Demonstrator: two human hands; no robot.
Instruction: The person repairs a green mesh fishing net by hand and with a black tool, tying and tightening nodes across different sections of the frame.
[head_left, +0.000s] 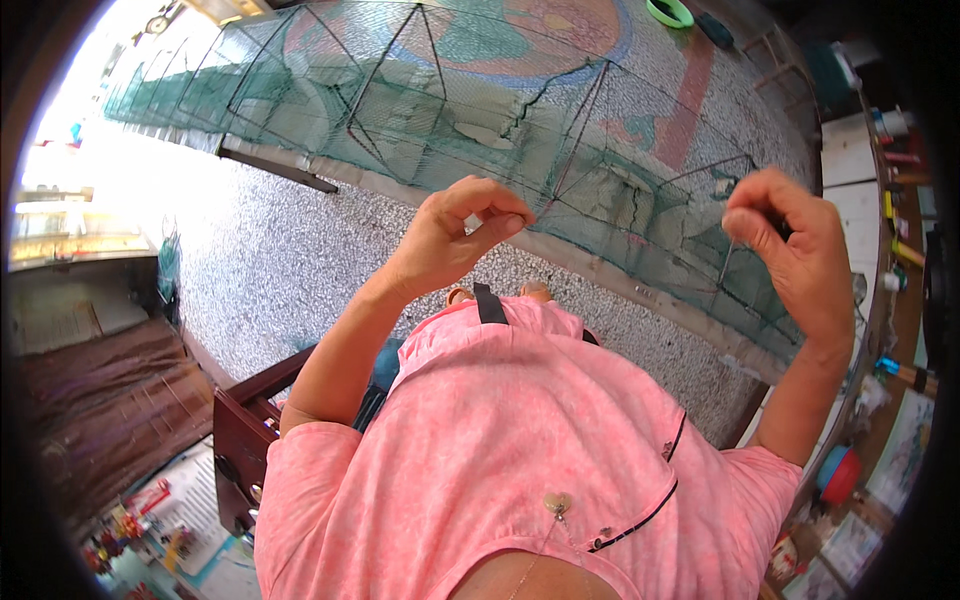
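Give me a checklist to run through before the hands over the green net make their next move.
1. Left hand pinched: ok, thumb and forefinger meet.
2. Something held in that pinch: cannot tell, too small to make out.
3. Right hand gripping: ok, it seems; a thin rod shows below its pinched fingers.
4. Hands together: not ok, they are well apart.
5. Thread between the hands: cannot tell, none is discernible.
6. Green net within view of both hands: ok, it spans the area ahead, with dark frame rods along it.
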